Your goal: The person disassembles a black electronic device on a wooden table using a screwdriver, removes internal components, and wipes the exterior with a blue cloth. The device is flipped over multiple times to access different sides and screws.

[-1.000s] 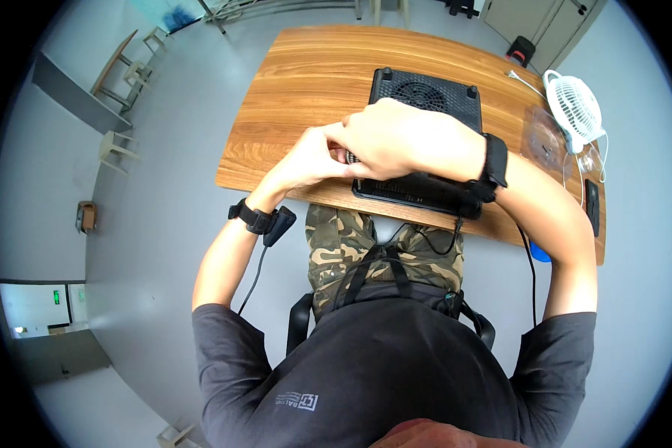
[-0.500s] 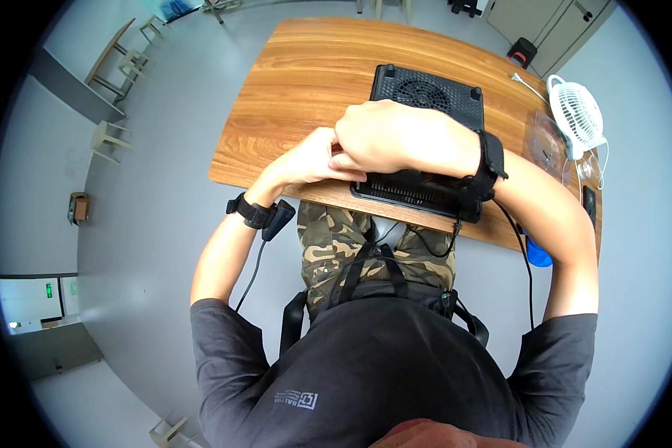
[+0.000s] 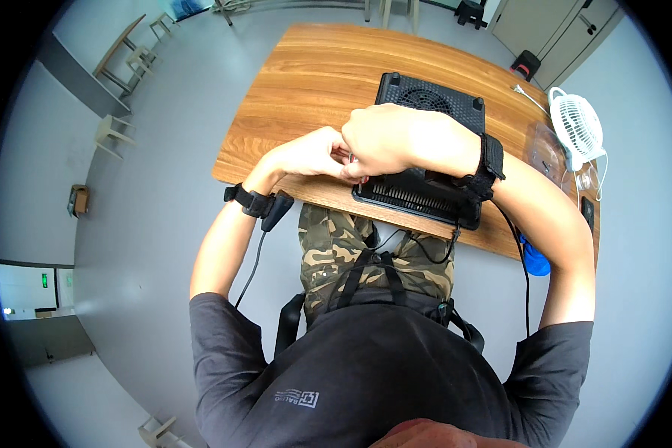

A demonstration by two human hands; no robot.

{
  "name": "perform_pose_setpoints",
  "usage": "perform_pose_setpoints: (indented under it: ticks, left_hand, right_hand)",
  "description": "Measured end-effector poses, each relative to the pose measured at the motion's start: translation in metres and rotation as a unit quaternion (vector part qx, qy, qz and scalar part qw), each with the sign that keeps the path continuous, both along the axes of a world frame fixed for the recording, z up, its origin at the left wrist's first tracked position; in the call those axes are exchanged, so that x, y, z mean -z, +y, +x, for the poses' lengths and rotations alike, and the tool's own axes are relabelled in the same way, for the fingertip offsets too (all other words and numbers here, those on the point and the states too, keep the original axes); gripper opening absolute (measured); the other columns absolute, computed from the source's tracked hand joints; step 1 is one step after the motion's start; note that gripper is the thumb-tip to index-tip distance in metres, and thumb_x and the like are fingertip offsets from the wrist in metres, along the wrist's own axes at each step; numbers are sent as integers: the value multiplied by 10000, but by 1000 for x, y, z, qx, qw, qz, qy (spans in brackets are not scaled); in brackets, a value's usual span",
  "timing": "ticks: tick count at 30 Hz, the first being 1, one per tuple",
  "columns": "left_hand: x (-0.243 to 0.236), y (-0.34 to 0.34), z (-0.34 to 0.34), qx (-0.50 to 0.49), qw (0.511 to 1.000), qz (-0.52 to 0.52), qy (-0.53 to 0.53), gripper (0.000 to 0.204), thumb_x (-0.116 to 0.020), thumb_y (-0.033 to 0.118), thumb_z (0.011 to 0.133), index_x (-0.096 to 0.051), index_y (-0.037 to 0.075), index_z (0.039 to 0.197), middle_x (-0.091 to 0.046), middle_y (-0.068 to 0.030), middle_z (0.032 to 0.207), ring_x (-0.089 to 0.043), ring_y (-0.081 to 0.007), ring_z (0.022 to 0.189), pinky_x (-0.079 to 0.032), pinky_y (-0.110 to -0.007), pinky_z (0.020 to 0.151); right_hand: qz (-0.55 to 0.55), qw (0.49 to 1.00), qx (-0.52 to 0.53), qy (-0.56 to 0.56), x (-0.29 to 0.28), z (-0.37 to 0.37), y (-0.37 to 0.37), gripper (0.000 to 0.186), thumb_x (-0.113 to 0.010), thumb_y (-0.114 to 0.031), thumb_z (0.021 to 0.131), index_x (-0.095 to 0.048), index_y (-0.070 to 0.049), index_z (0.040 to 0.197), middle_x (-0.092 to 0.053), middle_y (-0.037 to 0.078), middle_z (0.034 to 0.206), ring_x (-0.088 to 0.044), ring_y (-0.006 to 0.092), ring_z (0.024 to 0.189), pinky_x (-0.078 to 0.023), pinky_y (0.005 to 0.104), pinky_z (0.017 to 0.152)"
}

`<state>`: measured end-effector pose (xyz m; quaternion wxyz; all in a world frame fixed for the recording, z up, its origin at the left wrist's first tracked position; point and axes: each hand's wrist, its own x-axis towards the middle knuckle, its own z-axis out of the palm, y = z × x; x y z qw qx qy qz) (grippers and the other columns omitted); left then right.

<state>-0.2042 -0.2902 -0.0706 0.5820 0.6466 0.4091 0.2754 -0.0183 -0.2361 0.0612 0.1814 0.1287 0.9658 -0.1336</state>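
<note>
Wood grain, matt plastic
The table [image 3: 291,93] looks smooth and wood-grained; on it lies a rough-textured black plastic panel [image 3: 459,110], at the table's right a smooth plastic fan [image 3: 577,123].

Far-left tabletop [image 3: 299,78] lies open; black pad [image 3: 461,112] and white fan [image 3: 577,127] obstruct the right.

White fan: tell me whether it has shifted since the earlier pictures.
No: the white fan keeps its place at the right side of the wooden table; the view itself shifted slightly.

Left grip [image 3: 317,153] and right grip [image 3: 381,137] meet at a black vented panel [image 3: 429,101].
</note>
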Motion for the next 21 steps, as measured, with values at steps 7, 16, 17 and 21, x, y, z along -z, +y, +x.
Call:
perform_pose_setpoints:
  ticks: [7, 16, 17, 21]
  left_hand:
    - [37, -11, -44, -77, 926, 161, 332, 207, -776, 57, 843, -740, 3, 1039, -718, -115, 969, -701, -229, 862, -574, -346, 793]
    - [58, -17, -26, -102, 899, 262, 336, 152, -736, 104, 888, -706, 21, 1012, -652, -137, 1020, -667, -359, 957, -548, -434, 841]
    - [58, -16, -25, -98, 894, 262, 350, 159, -731, 114, 896, -706, 25, 1025, -649, -135, 1036, -665, -362, 965, -546, -437, 848]
    - [61, -13, -24, -82, 895, 240, 366, 150, -699, 151, 928, -672, 24, 1003, -641, -140, 1074, -658, -366, 985, -542, -452, 856]
  right_hand:
    - [52, 996, -69, 13, -7, 3, 7, 344, -745, -367, 874, -789, -34, 947, -759, 198, 906, -737, 370, 838, -592, 456, 775]
    - [61, 992, -45, 100, -28, 10, 36, 543, -706, -474, 902, -719, 63, 821, -671, 241, 687, -686, 417, 685, -562, 468, 665]
    - [56, 991, -47, 114, -26, 15, 41, 544, -705, -474, 902, -721, 65, 833, -671, 241, 689, -686, 416, 685, -560, 469, 662]
    - [42, 990, -42, 125, -22, 31, 53, 549, -704, -481, 903, -732, 67, 886, -666, 244, 686, -677, 405, 667, -548, 466, 639]
